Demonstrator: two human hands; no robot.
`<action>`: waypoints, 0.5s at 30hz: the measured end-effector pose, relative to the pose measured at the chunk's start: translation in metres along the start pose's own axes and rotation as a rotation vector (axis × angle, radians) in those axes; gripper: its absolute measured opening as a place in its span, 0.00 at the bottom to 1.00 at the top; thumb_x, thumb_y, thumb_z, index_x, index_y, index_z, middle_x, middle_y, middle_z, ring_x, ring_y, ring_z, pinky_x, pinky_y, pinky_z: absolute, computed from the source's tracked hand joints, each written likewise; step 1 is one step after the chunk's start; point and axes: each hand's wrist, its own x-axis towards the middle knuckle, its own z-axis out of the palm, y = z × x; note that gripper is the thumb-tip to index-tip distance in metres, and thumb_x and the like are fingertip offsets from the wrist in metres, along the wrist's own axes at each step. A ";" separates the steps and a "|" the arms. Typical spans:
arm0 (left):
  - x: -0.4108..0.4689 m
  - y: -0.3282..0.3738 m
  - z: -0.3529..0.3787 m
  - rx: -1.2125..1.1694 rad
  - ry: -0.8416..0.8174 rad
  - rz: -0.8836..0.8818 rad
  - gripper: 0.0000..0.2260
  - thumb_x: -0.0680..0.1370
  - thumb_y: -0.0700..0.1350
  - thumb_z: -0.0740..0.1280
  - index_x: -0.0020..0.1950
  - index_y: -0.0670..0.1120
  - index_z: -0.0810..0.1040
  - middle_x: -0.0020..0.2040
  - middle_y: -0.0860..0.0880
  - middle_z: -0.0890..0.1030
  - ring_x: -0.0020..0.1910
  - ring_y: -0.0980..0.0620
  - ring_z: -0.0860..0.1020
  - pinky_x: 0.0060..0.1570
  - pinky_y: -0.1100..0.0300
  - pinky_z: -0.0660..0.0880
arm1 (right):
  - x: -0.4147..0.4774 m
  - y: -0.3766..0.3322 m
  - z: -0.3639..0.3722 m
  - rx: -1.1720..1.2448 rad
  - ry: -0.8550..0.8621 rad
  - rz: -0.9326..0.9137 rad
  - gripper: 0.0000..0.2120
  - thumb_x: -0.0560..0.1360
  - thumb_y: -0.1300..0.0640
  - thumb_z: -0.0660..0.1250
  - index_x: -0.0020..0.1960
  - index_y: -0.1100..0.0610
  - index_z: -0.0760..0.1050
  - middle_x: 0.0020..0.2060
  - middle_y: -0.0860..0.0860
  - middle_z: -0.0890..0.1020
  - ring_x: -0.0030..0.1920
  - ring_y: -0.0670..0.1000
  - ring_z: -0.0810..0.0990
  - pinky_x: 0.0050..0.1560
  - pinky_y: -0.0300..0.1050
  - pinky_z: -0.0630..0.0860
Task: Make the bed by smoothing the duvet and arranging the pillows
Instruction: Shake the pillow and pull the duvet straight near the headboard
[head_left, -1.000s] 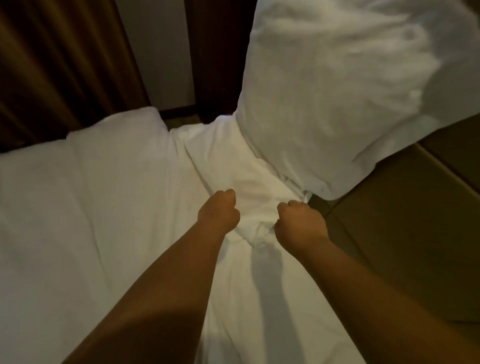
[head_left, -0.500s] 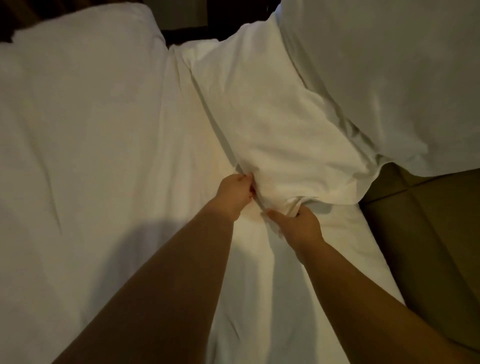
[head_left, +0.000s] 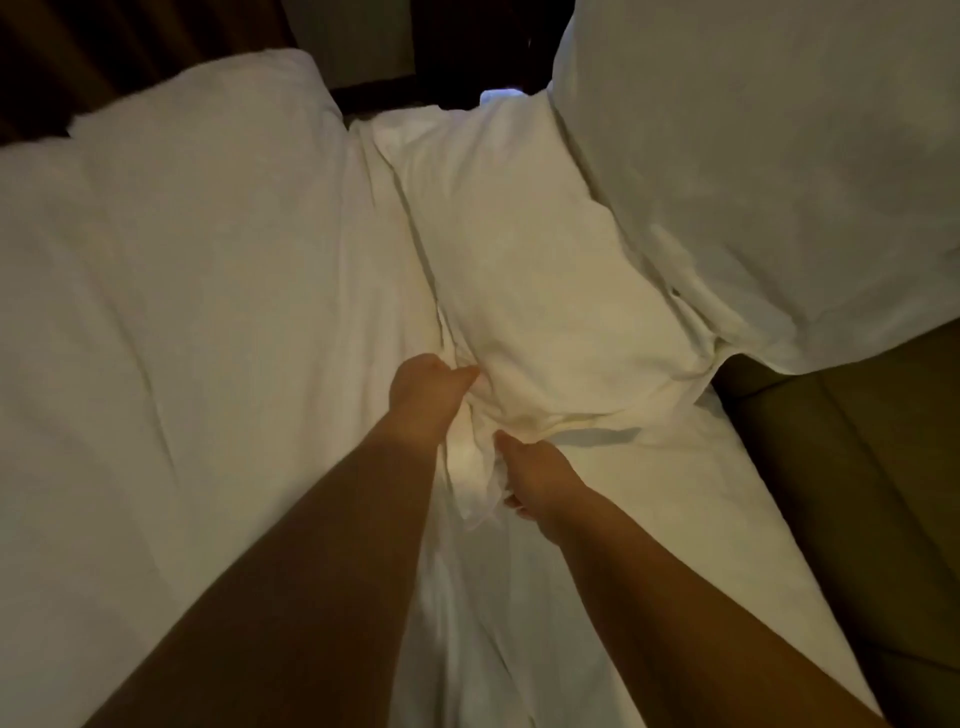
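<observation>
My left hand (head_left: 426, 400) and right hand (head_left: 535, 483), both pinching the pillow's (head_left: 535, 291) bunched near end, have pulled it flatter onto the bed (head_left: 649, 571) beside the duvet (head_left: 208, 312), so I judge placement nearly done.

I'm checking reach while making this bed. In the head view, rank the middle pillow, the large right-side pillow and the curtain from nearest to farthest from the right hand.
1. Middle pillow: centre, its bunched end is in the grip of the right hand.
2. Large pillow: upper right, beyond the first.
3. Curtain: far top left corner.
</observation>
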 end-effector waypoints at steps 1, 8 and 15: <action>-0.008 0.001 -0.003 0.197 0.041 0.032 0.15 0.76 0.52 0.69 0.54 0.40 0.79 0.56 0.41 0.80 0.54 0.44 0.80 0.51 0.57 0.74 | -0.005 -0.003 -0.001 -0.164 0.087 -0.037 0.14 0.81 0.50 0.56 0.47 0.59 0.74 0.47 0.60 0.77 0.46 0.53 0.72 0.51 0.47 0.73; -0.073 0.108 -0.028 0.259 0.068 0.289 0.10 0.76 0.47 0.66 0.54 0.45 0.78 0.53 0.46 0.78 0.48 0.47 0.79 0.46 0.56 0.77 | -0.073 -0.085 -0.058 -0.437 0.407 -0.299 0.11 0.80 0.53 0.57 0.46 0.59 0.73 0.42 0.54 0.77 0.44 0.54 0.76 0.44 0.43 0.70; -0.149 0.303 -0.058 0.388 0.139 0.701 0.09 0.78 0.45 0.65 0.58 0.47 0.76 0.60 0.44 0.74 0.57 0.44 0.77 0.52 0.54 0.74 | -0.178 -0.200 -0.163 -0.708 0.805 -0.623 0.10 0.77 0.57 0.58 0.49 0.60 0.76 0.50 0.56 0.79 0.51 0.57 0.77 0.46 0.45 0.70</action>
